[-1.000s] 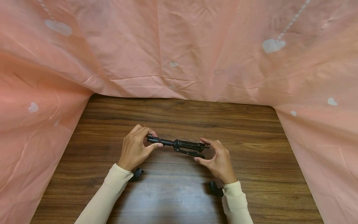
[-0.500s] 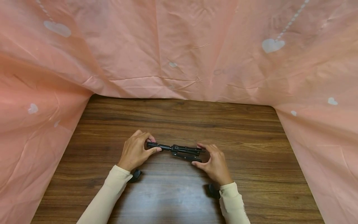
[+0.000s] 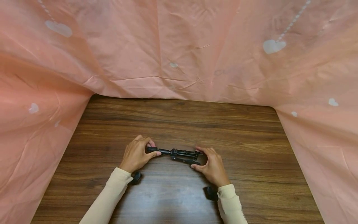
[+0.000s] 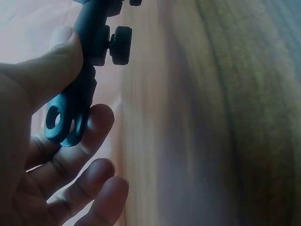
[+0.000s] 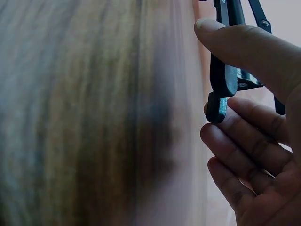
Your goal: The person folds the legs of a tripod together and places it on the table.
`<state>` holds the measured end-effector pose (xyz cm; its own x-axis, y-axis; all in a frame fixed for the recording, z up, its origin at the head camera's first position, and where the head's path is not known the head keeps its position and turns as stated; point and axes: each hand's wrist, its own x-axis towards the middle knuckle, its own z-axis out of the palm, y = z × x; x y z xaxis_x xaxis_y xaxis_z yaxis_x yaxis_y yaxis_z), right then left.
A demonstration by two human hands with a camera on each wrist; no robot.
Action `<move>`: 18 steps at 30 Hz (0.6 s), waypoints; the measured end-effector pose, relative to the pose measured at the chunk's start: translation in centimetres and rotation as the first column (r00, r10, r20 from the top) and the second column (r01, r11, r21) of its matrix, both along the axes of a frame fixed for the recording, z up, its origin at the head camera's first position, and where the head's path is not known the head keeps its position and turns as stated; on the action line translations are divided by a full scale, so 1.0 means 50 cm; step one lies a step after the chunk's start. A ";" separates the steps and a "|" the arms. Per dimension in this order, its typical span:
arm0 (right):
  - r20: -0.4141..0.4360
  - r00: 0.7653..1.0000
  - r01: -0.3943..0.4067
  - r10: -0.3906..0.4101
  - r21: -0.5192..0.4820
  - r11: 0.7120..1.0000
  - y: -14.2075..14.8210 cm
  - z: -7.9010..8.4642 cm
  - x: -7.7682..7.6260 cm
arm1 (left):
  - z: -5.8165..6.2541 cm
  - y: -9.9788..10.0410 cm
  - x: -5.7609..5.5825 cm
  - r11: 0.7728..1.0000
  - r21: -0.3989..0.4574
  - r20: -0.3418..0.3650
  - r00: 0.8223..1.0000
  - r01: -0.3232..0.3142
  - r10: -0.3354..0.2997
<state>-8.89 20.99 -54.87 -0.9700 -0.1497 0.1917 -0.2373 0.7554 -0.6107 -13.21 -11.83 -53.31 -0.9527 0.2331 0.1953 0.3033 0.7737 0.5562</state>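
A small black mini tripod [image 3: 173,152] lies sideways between both hands, low over the wooden table. My left hand [image 3: 135,155] pinches its narrow end between thumb and fingers. In the left wrist view, that end of the tripod [image 4: 89,42] shows a two-pronged mount with holes and a knob on its side. At the other end, my right hand [image 3: 213,166] holds the legs, thumb on the near leg and fingers at the far ones. The right wrist view shows the tripod legs [image 5: 223,70] partly folded together, their rubber-like feet against the fingers.
The brown wood-grain table [image 3: 179,121] spreads around the hands. A pink curtain [image 3: 179,46] with white hearts hangs along its back and sides. Dark wrist devices [image 3: 210,193] sit below each wrist, by the cream sleeves [image 3: 229,202].
Both hands have brought the tripod down and nearer to the person, and slightly left. It now lies a little more level in the head view. Both grips stay much the same.
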 end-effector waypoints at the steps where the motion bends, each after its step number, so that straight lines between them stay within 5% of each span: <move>1: 0.004 1.000 0.001 -0.001 0.006 1.000 0.000 -0.002 0.000 | -0.003 0.001 0.000 1.000 0.000 0.007 1.000 0.002 -0.002; 18: 0.009 1.000 0.013 -0.013 0.039 0.999 -0.005 -0.018 0.004 | -0.039 0.003 -0.002 0.999 0.032 0.062 0.998 0.005 -0.007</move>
